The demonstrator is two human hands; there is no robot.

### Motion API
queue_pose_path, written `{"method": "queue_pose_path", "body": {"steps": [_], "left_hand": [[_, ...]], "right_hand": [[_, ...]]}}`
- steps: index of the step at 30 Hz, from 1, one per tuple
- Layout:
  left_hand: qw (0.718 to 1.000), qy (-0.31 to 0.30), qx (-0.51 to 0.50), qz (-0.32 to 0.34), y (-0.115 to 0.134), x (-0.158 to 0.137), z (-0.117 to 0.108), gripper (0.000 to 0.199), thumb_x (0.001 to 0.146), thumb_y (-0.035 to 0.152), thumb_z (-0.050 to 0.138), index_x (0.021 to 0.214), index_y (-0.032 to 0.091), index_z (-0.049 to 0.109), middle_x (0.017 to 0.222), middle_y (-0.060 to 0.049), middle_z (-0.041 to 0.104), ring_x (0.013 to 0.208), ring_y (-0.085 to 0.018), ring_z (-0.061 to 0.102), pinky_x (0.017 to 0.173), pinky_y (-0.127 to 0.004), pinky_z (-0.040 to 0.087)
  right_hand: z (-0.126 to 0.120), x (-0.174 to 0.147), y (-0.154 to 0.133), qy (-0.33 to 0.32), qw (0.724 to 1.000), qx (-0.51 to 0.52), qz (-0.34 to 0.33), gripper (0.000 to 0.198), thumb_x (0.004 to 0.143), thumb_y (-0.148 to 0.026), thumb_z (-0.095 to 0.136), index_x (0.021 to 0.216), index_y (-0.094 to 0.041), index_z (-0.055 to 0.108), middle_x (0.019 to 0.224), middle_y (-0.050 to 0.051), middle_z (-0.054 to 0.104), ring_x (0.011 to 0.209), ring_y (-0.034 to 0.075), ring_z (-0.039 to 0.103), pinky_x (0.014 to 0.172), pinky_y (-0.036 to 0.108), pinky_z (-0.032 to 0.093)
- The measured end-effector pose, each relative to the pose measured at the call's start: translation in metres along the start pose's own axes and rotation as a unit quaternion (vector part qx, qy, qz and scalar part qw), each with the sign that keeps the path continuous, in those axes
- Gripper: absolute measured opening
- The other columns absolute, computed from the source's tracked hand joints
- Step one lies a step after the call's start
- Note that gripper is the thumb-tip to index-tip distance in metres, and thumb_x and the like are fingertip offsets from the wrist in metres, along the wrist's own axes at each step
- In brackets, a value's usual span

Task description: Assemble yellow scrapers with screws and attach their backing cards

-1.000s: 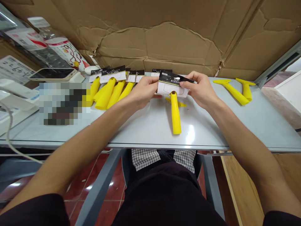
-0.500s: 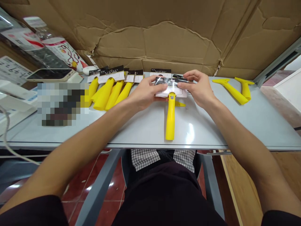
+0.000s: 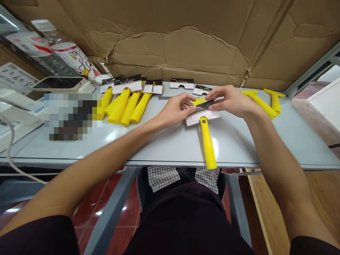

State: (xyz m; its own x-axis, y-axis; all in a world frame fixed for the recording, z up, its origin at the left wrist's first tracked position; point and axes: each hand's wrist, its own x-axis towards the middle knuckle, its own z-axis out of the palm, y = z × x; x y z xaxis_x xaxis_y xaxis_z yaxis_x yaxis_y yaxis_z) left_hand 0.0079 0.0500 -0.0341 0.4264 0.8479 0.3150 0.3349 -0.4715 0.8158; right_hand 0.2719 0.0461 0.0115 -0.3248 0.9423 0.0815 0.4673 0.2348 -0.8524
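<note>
From the left, the left hand [image 3: 176, 110], thumb and fingers nearly together, pinches one end of a black-and-white paper card [image 3: 204, 112] at the upper end of a yellow tubular plastic handle [image 3: 209, 148], centred over the glossy pale tabletop [image 3: 164, 145], while the curled right hand [image 3: 228, 101] grips the card's other end.
</note>
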Motion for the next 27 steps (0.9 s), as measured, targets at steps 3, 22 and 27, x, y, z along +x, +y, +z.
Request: {"method": "queue_pose_path", "body": {"steps": [3,22,27], "left_hand": [[0.995,0.062,0.078,0.025,-0.001,0.001,0.003,0.022,0.102,0.022,0.06,0.121,0.019,0.071,0.11,-0.009,0.081,0.093,-0.019,0.075,0.083,-0.035,0.06],[0.849,-0.331,0.322,0.258,0.008,-0.014,0.015,0.059,0.119,0.041,0.032,0.171,0.02,0.048,0.178,-0.01,0.047,0.169,-0.027,0.039,0.142,-0.055,0.016],[0.878,-0.259,0.325,0.237,-0.014,-0.009,-0.013,0.05,0.113,0.034,0.045,0.157,0.023,0.066,0.163,-0.014,0.065,0.161,-0.028,0.052,0.14,-0.055,0.026]], "right_hand": [[-0.011,-0.001,-0.003,0.0,0.999,0.04,0.01,0.033,0.068,-0.02,0.094,0.098,-0.025,0.083,0.111,0.009,0.075,0.094,0.026,0.07,0.079,0.047,0.066],[-0.013,-0.037,0.062,0.145,0.985,0.059,0.073,0.032,0.067,-0.035,0.092,0.093,-0.025,0.076,0.096,0.005,0.077,0.085,0.025,0.072,0.076,0.044,0.064],[0.005,-0.03,0.058,0.149,0.988,-0.034,0.001,0.03,0.076,-0.038,0.08,0.1,-0.021,0.072,0.106,0.007,0.078,0.081,0.022,0.071,0.071,0.038,0.057]]}}
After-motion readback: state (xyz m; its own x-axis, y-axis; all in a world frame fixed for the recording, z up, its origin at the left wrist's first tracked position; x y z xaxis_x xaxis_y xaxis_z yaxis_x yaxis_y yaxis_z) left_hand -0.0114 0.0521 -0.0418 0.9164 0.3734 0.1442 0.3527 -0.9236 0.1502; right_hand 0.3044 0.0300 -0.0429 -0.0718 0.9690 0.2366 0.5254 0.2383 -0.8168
